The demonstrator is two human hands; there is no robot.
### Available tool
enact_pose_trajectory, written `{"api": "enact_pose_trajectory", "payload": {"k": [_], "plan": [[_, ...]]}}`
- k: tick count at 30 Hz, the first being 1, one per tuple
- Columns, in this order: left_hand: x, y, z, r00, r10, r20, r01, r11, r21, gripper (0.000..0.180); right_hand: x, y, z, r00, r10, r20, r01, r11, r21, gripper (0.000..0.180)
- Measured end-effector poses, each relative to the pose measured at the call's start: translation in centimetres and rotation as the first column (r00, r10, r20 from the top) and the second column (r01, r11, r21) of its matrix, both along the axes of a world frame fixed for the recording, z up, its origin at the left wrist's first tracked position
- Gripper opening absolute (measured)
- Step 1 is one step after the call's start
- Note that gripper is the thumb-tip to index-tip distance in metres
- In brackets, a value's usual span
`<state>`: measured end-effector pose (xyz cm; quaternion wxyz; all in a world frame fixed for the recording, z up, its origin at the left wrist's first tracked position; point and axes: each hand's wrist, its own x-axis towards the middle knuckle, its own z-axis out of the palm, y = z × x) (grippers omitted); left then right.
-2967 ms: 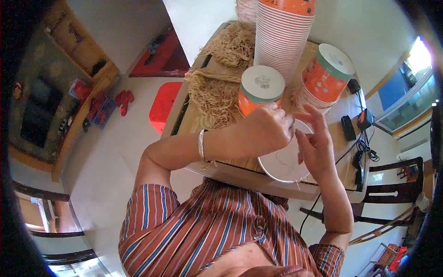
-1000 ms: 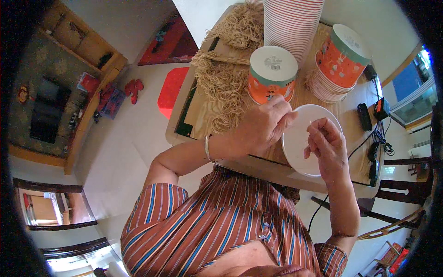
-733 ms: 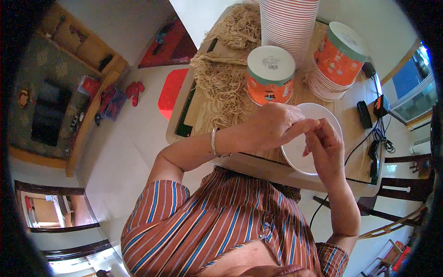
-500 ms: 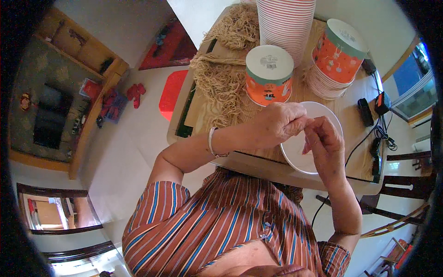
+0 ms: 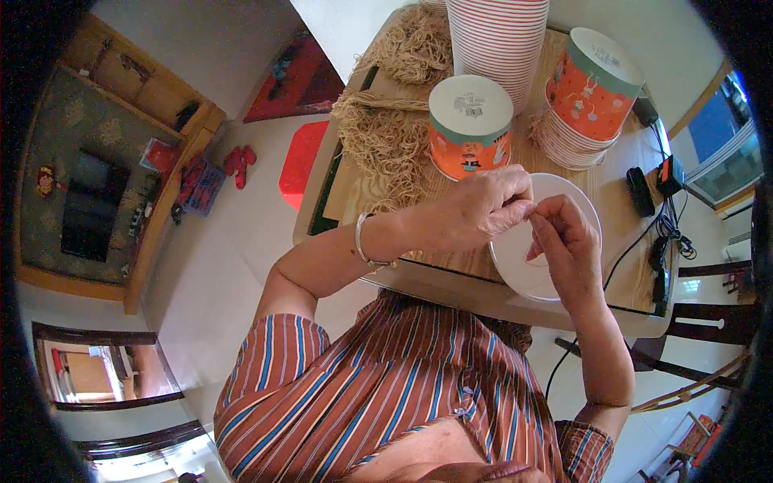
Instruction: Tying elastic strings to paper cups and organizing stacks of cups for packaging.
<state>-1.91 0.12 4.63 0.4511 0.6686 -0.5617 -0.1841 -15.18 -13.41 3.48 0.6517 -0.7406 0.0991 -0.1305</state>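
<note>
My left hand (image 5: 485, 208) and my right hand (image 5: 568, 241) meet fingertip to fingertip above a white open paper tub (image 5: 517, 272). The fingers of both are closed in a pinch. Whatever lies between them is too small and hidden to make out. Just beyond my left hand stands an upturned orange paper tub (image 5: 467, 153) with a green band and white base. A tangled heap of tan string (image 5: 386, 149) lies to the left of that tub, some strands drawn into a bundle.
A tall stack of white tubs with red rims (image 5: 499, 48) rises at the table's back. More orange tubs (image 5: 592, 97) are nested upside down at the right. Black cables and an adapter (image 5: 668, 177) lie along the right edge. A red stool (image 5: 299, 161) stands left of the table (image 5: 620, 282).
My left hand has shifted slightly, its fingers tilting lower toward the right fingertips. Both hands stay pinched together over the white tub.
</note>
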Motion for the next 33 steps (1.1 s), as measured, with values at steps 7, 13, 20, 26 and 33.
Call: {"api": "enact_pose_trajectory", "payload": {"k": [7,13,20,26,33], "plan": [[0.3,0.1,0.3,0.992,-0.019,-0.125,0.027,0.997,0.067,0.010,0.1,0.0,-0.3,0.997,-0.072,0.032,0.075,0.994,-0.076,0.007],[0.8,0.0,0.0,0.956,-0.029,-0.292,0.064,0.992,0.113,0.009,-0.2,-0.2,-0.2,0.996,-0.079,0.050,0.091,0.946,-0.312,0.010],[1.0,-0.1,0.5,0.994,0.005,-0.112,0.006,0.995,0.104,0.008,-0.2,-0.6,0.0,0.965,0.021,0.262,0.168,0.720,-0.674,0.010],[1.0,-0.4,0.2,0.994,-0.011,0.107,0.023,0.994,-0.110,0.010,-0.2,-0.9,-0.3,0.977,0.054,0.208,0.130,0.624,-0.770,0.014],[1.1,-0.9,0.6,0.986,-0.004,0.164,0.022,0.994,-0.107,0.008,-0.1,-1.0,-0.2,0.986,-0.011,0.169,0.132,0.673,-0.728,0.013]]}}
